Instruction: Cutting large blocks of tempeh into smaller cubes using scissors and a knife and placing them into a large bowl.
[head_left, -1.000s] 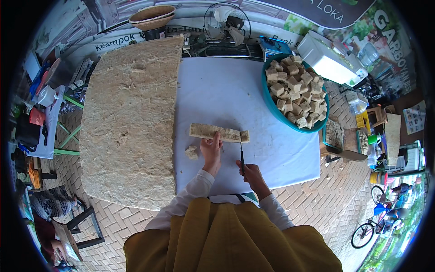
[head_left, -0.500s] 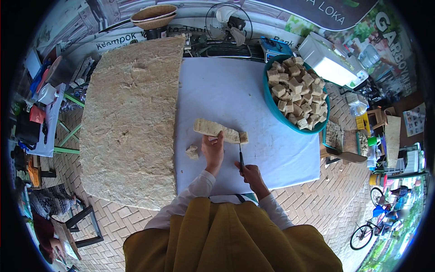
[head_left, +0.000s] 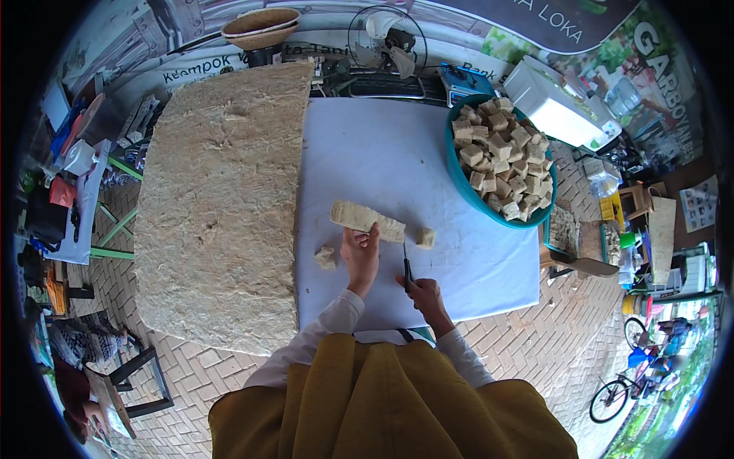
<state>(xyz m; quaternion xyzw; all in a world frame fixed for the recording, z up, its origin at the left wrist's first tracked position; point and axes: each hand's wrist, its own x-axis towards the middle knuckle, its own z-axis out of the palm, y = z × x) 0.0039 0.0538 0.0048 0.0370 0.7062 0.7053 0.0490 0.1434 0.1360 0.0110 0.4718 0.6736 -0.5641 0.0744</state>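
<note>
My left hand [head_left: 362,256] grips a pale beige, fibrous strip [head_left: 368,219] from its near side, above the white tabletop [head_left: 375,145]. At the strip's right end is the blade of a knife [head_left: 407,268]; my right hand [head_left: 425,297] is closed around its black handle. One cut cube [head_left: 427,238] lies apart, just right of the blade. A smaller, ragged chunk [head_left: 325,258] rests left of my left hand. Farther right stands a round teal basin [head_left: 456,164] heaped with similar cubes [head_left: 501,153].
A large slab [head_left: 222,206] of the same fibrous material covers the table's left side. Behind the table are a fan [head_left: 387,40], woven baskets [head_left: 261,24] and a blue scale [head_left: 466,80]. A white box [head_left: 552,103] stands beyond the basin. At far left, a person's hand [head_left: 95,417] shows.
The end cube has come off the strip and now lies a short way to the right. Both hands have stayed almost in place, still holding strip and knife.
</note>
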